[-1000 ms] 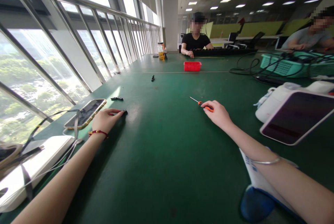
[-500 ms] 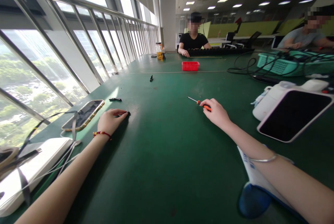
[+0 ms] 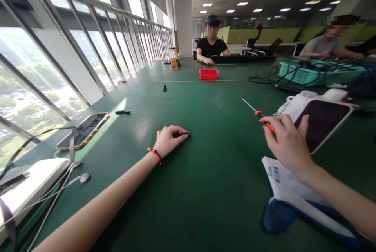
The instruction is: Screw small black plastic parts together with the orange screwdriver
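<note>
My left hand rests low over the green table, thumb and fingers pinched on a small black part that is mostly hidden. On the right, my right hand grips a screwdriver by its orange and black handle. Its thin metal shaft points up and to the left, away from the black part. One more black piece lies to the left of my left hand, and another small one sits farther back. A red plastic box stands beyond them.
At left lie a phone, white earphones and cables beside a railing. At right are a tablet-like device, a blue-white cloth item and a teal basket with cables. Two people sit farther off.
My left hand has moved right across the table with the black part. My right hand has shifted right and nearer with the screwdriver, which now overlaps the view toward the tablet-like device.
</note>
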The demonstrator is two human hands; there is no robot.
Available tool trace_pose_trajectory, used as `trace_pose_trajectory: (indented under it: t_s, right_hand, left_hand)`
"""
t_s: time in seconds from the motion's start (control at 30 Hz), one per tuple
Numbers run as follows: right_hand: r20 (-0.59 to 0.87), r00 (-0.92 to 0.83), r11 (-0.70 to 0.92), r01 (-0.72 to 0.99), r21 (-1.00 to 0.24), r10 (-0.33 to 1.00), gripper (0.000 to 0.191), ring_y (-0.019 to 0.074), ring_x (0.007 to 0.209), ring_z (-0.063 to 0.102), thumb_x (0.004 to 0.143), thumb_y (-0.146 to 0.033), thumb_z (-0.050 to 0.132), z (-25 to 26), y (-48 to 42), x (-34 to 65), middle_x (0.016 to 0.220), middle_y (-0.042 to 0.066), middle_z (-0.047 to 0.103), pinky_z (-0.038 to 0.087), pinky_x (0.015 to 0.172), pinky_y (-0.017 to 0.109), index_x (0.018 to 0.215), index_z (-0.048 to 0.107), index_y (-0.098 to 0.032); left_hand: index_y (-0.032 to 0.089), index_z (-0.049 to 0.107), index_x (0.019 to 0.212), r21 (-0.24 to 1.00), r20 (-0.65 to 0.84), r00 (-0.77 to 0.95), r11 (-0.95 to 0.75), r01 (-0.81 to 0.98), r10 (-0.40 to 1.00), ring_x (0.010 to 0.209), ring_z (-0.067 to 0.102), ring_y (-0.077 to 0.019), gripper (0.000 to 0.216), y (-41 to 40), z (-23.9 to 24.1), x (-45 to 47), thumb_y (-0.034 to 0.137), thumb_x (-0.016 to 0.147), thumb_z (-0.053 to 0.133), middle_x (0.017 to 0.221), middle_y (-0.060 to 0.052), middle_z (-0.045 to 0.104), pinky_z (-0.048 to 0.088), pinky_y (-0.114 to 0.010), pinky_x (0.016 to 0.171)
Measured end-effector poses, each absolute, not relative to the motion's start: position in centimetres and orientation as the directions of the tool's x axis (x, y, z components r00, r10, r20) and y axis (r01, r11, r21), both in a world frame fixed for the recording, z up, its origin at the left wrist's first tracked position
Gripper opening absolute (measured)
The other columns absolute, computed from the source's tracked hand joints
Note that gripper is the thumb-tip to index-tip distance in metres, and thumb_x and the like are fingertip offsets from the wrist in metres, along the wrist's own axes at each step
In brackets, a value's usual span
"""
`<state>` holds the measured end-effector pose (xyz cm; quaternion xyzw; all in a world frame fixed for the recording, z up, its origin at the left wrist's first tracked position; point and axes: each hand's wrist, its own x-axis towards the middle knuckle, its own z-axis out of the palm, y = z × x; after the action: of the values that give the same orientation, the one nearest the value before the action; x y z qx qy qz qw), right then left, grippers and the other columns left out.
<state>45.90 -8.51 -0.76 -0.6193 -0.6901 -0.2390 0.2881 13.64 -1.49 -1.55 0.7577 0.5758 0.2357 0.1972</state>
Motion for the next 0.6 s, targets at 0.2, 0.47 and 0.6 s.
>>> trace_pose_trajectory:
  t_s: [0.2,0.47,0.6]
  right_hand:
    - [0.693,-0.107,0.235,0.968,-0.093,0.713,0.02,0.0224,0.087,0.056,0.086,-0.023,0.042,-0.5,-8.1,45.4,0.088,0.006,0.055,0.039,0.092,0.046,0.098,0.059,-0.021]
    - [0.75,0.002,0.46,0.789,-0.408,0.661,0.011,0.0165,0.072,0.057,0.078,-0.032,0.055,6.1,-4.9,37.9,0.083,0.003,0.062,0.044,0.067,0.028,0.083,0.054,-0.022]
    - [0.78,0.102,0.441,0.776,-0.451,0.618,0.015,0.0147,0.065,0.052,0.081,-0.034,0.048,8.6,-1.6,36.0,0.07,0.002,0.054,0.04,0.058,0.027,0.074,0.05,-0.021]
  left_hand:
    - [0.03,0.071,0.09,0.505,0.177,0.224,-0.283,0.815,0.959,0.094,0.055,-0.0229,0.024,-1.5,-1.7,14.2,0.043,0.079,0.055,0.093,-0.001,0.067,0.037,-0.042,0.091]
    - [0.024,0.071,0.087,0.559,0.189,0.299,-0.353,0.751,0.935,0.088,0.058,-0.0193,0.018,0.7,-2.1,17.4,0.035,0.074,0.064,0.088,-0.001,0.068,0.045,-0.032,0.082]
    - [0.025,0.072,0.085,0.536,0.218,0.325,-0.391,0.748,0.92,0.089,0.057,-0.0192,0.016,1.1,-2.6,18.3,0.034,0.075,0.063,0.089,-0.001,0.067,0.045,-0.032,0.084]
